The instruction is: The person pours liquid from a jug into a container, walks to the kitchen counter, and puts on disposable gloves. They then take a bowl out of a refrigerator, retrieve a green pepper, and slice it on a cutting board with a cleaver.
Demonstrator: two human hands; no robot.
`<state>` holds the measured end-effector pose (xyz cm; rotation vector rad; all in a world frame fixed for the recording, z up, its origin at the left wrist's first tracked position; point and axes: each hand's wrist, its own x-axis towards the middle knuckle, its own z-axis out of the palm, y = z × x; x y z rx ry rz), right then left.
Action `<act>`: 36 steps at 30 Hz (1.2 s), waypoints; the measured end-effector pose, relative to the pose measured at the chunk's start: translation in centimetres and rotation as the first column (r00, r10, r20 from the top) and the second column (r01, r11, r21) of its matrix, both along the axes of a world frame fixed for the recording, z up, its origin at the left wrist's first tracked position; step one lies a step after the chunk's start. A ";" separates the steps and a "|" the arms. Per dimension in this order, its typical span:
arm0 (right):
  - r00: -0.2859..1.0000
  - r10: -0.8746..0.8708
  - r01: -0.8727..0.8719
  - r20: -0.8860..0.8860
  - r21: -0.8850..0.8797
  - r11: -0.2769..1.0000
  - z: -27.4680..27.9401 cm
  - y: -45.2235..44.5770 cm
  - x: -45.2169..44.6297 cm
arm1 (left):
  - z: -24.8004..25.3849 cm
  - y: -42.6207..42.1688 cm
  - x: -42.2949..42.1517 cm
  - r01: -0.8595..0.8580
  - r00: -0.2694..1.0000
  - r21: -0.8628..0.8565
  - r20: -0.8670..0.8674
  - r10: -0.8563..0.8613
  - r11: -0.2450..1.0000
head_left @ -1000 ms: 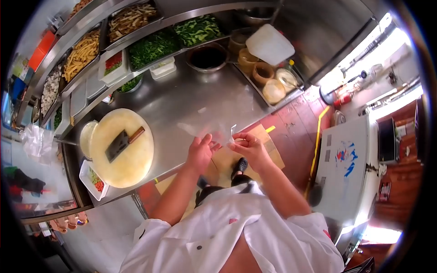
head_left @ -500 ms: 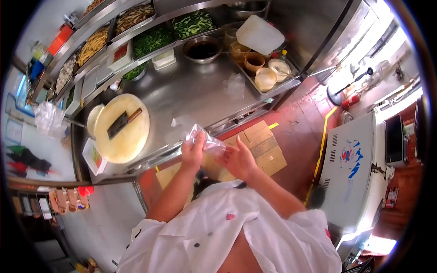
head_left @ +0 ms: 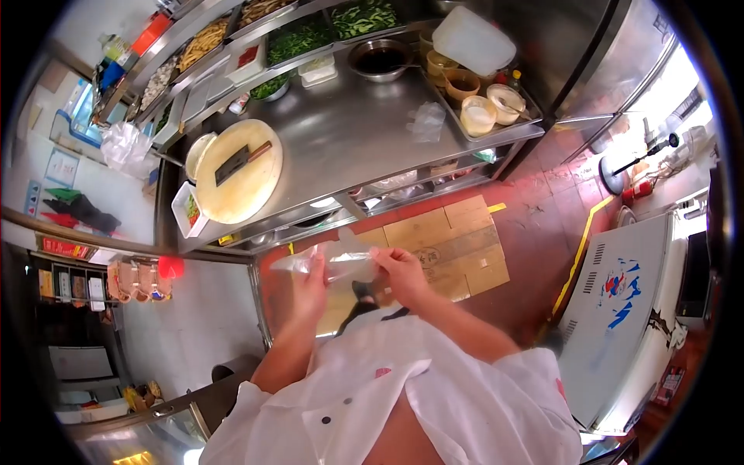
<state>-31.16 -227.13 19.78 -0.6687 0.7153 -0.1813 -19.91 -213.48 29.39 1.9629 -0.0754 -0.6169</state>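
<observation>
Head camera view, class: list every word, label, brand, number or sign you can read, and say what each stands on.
No text is legible.
White appliance, at right: blue and red graphic, too blurred to read.
Cardboard on the floor: dark print, too blurred.
Pale sheet, far left: too small.
Red strip, at left: pale marks, too small.
Clear plastic in the left hand and right hand: no print visible.

On the steel desk (head_left: 333,116): round chopping board (head_left: 242,191), bowl (head_left: 378,77) of dark liquid, translucent plastic bag (head_left: 427,122), loaded tray (head_left: 452,108).
</observation>
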 end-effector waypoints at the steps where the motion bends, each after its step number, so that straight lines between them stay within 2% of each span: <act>1: 1.000 -0.006 0.002 -0.031 -0.114 0.993 0.5 -0.2 0.1 | 0.6 0.2 -0.2 -0.027 0.999 0.033 0.037 0.026 0.999; 2: 0.998 -0.015 0.001 -0.061 -0.229 0.973 1.1 -0.5 0.2 | -2.2 1.6 0.6 -0.051 0.984 -0.080 0.167 0.064 0.996; 3: 0.996 -0.029 -0.003 -0.087 -0.343 0.939 1.6 -0.6 0.3 | -7.8 3.7 2.4 -0.057 0.950 -0.195 0.291 0.113 0.979; 5: 0.999 -0.030 0.013 -0.028 -0.468 0.883 2.3 -0.4 0.4 | -10.8 5.5 3.4 -0.054 0.852 -0.249 0.493 0.175 0.967; 6: 1.000 -0.029 0.024 -0.001 -0.525 0.851 2.6 -0.1 0.3 | -10.2 5.7 3.2 -0.067 0.799 -0.190 0.578 0.166 0.980; 8: 0.992 -0.048 0.113 0.120 -0.625 0.772 3.1 0.4 0.4 | -8.8 6.2 2.1 0.056 0.800 -0.019 0.598 -0.034 0.998; 10: 0.974 -0.041 0.183 0.223 -0.666 0.723 3.0 0.8 0.7 | -3.0 4.0 -0.2 0.355 0.820 0.146 0.425 -0.383 0.923; 12: 0.953 -0.028 0.228 0.301 -0.654 0.721 1.9 1.3 1.1 | 0.0 1.5 -2.2 0.403 0.898 -0.074 0.224 -0.379 0.912; 13: 0.979 0.032 0.123 0.201 -0.710 0.693 2.5 1.0 0.8 | 0.6 0.6 -2.7 0.407 0.913 -0.185 0.115 -0.392 0.894; 15: 0.991 0.133 -0.094 -0.014 -0.784 0.614 4.6 -0.1 0.0 | 0.8 -0.2 -2.7 0.419 0.907 -0.229 0.046 -0.420 0.879; 16: 0.990 0.139 -0.061 0.036 -0.771 0.634 5.1 -0.4 -0.1 | 0.8 -0.5 -2.6 0.424 0.900 -0.253 0.013 -0.435 0.870; 19: 0.968 0.129 0.064 0.217 -0.706 0.706 5.5 -0.9 -0.3 | 0.3 -1.1 -2.2 0.380 0.918 -0.384 0.043 -0.395 0.841; 21: 0.925 0.087 0.175 0.371 -0.617 0.767 4.9 -0.5 0.0 | 0.6 -1.5 -1.9 0.422 0.906 -0.352 0.130 -0.402 0.836; 24: 0.958 0.062 0.097 0.279 -0.521 0.848 5.8 -0.6 -0.4 | 0.8 -1.9 -1.5 0.441 0.897 -0.338 0.174 -0.405 0.831; 28: 0.961 0.098 0.085 0.260 -0.609 0.789 6.2 -0.7 -0.5 | 0.6 -1.5 -0.7 0.431 0.902 -0.369 0.134 -0.411 0.824; 30: 0.956 0.112 0.101 0.270 -0.666 0.739 6.8 -0.4 -0.4 | 0.9 -1.3 -0.4 0.365 0.929 -0.344 0.076 -0.362 0.865; 33: 0.978 0.087 0.085 0.188 -0.747 0.659 8.2 0.5 -0.2 | 1.5 -1.0 -0.2 0.305 0.951 -0.340 0.054 -0.306 0.890; 36: 0.998 0.060 -0.012 0.036 -0.763 0.647 10.2 0.7 0.0 | 2.4 -0.6 -0.2 0.248 0.968 -0.352 0.049 -0.247 0.903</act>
